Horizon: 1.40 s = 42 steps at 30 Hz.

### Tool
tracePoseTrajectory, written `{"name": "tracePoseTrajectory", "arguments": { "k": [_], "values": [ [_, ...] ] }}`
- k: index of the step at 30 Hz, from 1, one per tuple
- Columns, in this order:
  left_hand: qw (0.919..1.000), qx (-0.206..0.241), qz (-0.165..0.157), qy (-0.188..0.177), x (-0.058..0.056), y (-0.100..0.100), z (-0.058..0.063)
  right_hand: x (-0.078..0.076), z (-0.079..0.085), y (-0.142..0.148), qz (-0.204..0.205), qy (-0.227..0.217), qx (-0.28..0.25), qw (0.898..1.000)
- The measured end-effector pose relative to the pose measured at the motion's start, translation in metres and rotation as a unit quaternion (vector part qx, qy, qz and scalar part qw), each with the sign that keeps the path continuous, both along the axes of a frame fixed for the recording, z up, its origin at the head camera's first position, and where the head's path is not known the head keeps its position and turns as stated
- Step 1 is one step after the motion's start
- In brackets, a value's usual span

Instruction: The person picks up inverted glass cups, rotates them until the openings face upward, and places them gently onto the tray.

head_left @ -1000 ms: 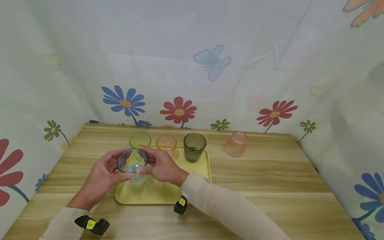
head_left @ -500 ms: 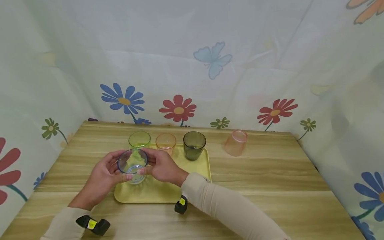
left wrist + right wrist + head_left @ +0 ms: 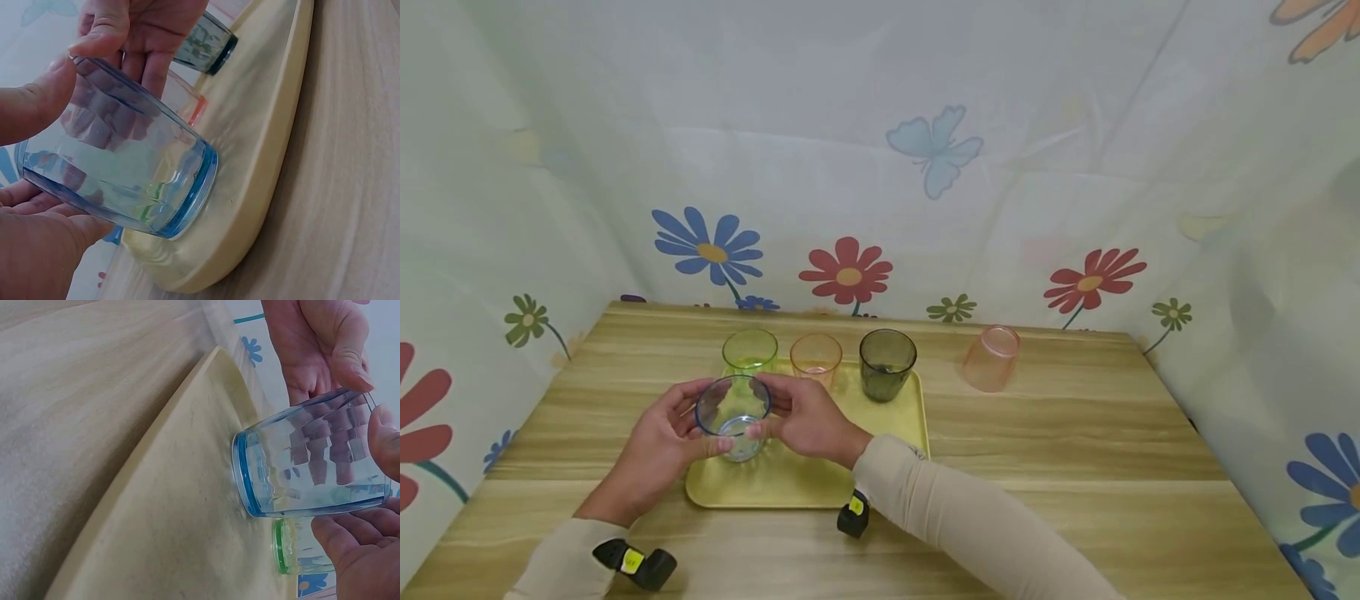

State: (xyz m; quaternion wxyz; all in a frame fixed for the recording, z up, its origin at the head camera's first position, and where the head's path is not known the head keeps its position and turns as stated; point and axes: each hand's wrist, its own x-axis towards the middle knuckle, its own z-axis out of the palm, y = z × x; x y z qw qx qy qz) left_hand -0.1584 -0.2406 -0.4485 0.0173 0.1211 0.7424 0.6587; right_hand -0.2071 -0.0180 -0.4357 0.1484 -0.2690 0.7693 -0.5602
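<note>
Both hands hold a clear drinking glass with a blue rim and blue base (image 3: 741, 419), mouth up, over the front left of the yellow tray (image 3: 812, 485). My left hand (image 3: 658, 437) grips its left side, thumb on the near face and fingers behind. On the opposite side my right hand (image 3: 812, 421) holds it the same way. In the right wrist view, the blue base (image 3: 245, 475) is right at the tray's surface. Just behind it stands a green glass (image 3: 749, 343), partly hidden. An orange glass (image 3: 816, 352) and a dark grey glass (image 3: 887, 367) stand upright along the tray's back.
Right of the tray, a pink glass (image 3: 992, 360) stands upside down on the wooden table (image 3: 1060, 442). A flowered curtain (image 3: 820, 167) closes off the back and both sides. The tray has a raised edge (image 3: 275, 144).
Both hands, holding the blue-rimmed glass, have come down very slightly toward the tray. The grip is the same, and the other glasses stand where they were.
</note>
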Motion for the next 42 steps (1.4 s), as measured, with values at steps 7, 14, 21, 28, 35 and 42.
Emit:
{"name": "tracePoseTrajectory", "arguments": {
  "k": [7,14,21,28,35,42],
  "values": [
    [1.0,-0.003,-0.003,-0.002,0.0,-0.001,-0.001,-0.001,-0.001,0.0,0.002,0.005,0.008,1.0],
    [0.9999,-0.007,-0.005,0.005,0.001,-0.002,-0.004,0.001,0.001,-0.001,0.004,0.01,0.019,1.0],
    [0.9998,-0.019,0.001,0.003,0.005,-0.005,-0.008,0.005,0.003,-0.001,0.009,0.02,0.043,0.999],
    [0.9999,-0.011,-0.002,0.001,0.004,-0.003,-0.007,0.003,0.003,0.001,0.02,0.019,0.044,0.999],
    [0.9989,-0.043,0.01,-0.016,0.006,-0.003,-0.002,0.001,0.001,0.004,0.04,0.033,0.066,0.996],
    [0.9968,-0.06,0.009,-0.053,0.007,-0.006,0.001,0.0,-0.001,0.009,0.055,0.091,0.132,0.986]
  ]
}}
